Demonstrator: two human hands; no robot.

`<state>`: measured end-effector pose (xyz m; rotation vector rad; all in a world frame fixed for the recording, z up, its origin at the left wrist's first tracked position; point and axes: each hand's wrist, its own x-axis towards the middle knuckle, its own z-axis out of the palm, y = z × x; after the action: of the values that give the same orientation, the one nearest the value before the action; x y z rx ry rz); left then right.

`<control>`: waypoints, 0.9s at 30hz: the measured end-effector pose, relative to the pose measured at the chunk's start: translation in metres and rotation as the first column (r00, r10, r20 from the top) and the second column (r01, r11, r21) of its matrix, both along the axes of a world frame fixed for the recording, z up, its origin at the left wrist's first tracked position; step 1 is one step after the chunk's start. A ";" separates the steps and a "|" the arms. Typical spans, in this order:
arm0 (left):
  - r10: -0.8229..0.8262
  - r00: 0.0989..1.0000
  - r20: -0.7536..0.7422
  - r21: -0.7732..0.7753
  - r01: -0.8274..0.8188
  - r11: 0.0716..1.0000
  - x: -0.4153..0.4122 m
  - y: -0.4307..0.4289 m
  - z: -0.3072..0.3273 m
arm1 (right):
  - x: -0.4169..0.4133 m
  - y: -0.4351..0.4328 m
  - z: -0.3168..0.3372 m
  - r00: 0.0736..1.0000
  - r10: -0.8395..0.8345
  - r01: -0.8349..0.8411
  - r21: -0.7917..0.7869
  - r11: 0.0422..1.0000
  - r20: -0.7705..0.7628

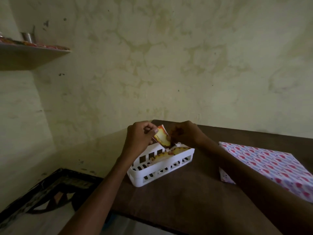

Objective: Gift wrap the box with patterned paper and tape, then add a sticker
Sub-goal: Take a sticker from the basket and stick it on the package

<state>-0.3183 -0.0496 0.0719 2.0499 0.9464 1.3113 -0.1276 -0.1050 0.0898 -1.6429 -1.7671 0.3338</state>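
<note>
A small yellow and orange sticker sheet (pixel 162 136) is held up above a white slotted basket (pixel 152 173). My left hand (pixel 138 138) pinches its upper left edge. My right hand (pixel 184 134) pinches its right side. More yellow stickers (pixel 171 154) lie inside the basket. The box (pixel 271 165), wrapped in pale paper with red and blue shapes, lies flat on the dark wooden table (pixel 186 197) to the right, behind my right forearm.
The table stands against a stained pale wall. A shelf (pixel 30 53) with a metal cup (pixel 27 37) hangs at the upper left. A dark patterned frame (pixel 44 192) lies on the floor to the left of the table.
</note>
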 end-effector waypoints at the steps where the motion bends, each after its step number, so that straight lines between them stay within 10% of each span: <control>1: 0.005 1.000 0.022 -0.020 -0.005 1.000 0.002 -0.001 0.001 | 0.003 -0.002 -0.002 1.000 -0.001 0.000 -0.028 1.000 -0.029; 9: -0.040 0.982 -0.184 -0.081 0.025 0.996 0.000 0.008 -0.015 | 0.012 0.001 -0.014 0.994 -0.060 0.054 0.064 0.996 0.089; 16: 0.125 0.727 -0.675 0.134 -0.045 0.990 -0.017 0.008 -0.025 | 0.016 0.037 -0.034 0.898 -0.011 0.090 -0.158 0.983 0.441; 27: 0.283 0.509 -0.813 0.320 -0.016 0.947 -0.023 0.004 -0.011 | 0.004 0.060 -0.044 0.862 -0.025 0.234 -0.353 0.906 0.506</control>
<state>-0.3416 -0.0453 0.0613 2.9780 1.4275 0.3907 -0.1232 -0.0446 0.0456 -2.3012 -2.0302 0.2377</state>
